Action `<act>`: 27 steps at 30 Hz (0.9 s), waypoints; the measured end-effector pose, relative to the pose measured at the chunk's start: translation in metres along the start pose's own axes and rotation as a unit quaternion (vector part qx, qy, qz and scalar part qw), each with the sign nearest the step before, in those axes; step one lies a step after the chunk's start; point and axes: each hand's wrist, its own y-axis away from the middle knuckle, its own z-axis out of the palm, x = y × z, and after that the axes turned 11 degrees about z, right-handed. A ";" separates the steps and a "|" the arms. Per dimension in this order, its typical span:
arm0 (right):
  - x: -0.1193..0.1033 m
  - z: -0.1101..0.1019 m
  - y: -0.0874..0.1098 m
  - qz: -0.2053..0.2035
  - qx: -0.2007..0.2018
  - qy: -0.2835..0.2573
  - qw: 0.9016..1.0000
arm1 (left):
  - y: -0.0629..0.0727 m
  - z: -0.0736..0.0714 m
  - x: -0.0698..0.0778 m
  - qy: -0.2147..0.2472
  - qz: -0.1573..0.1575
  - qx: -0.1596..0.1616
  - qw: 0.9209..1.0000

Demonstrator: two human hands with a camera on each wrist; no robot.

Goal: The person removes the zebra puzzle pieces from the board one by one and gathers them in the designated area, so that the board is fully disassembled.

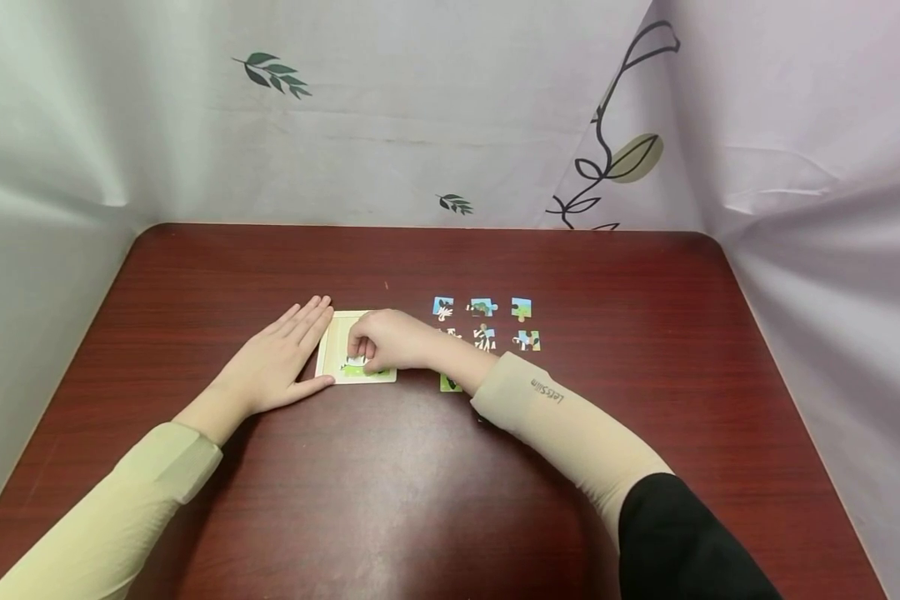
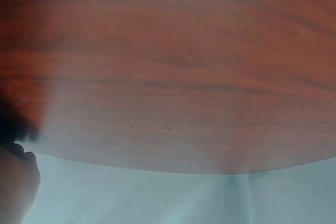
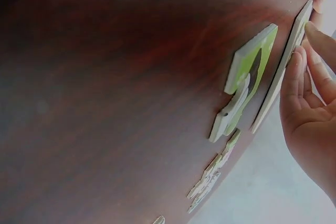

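Observation:
A small pale puzzle tray [image 1: 332, 350] lies on the table, with green and white picture parts in its lower area. My left hand [image 1: 281, 358] rests flat along its left side, fingers straight, thumb at the lower left corner. Over the tray, my right hand [image 1: 390, 337] has curled fingers and pinches a puzzle piece [image 1: 356, 361] with white and green on it, partly hidden by the fingers. The right wrist view shows the right hand [image 3: 310, 98] from the side, fingertips and thumb close together at the edge-on tray [image 3: 278, 77].
Loose puzzle pieces sit in rows right of the tray, among them a blue and green one [image 1: 521, 308] and a green one [image 1: 450, 383] partly behind the right forearm. The dark red table [image 1: 645, 333] meets a pale patterned curtain [image 1: 382, 125] at its back and sides.

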 end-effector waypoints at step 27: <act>-0.001 0.003 0.002 0.015 -0.001 -0.009 1.000 | 0.001 0.003 -0.001 0.004 0.000 0.001 1.000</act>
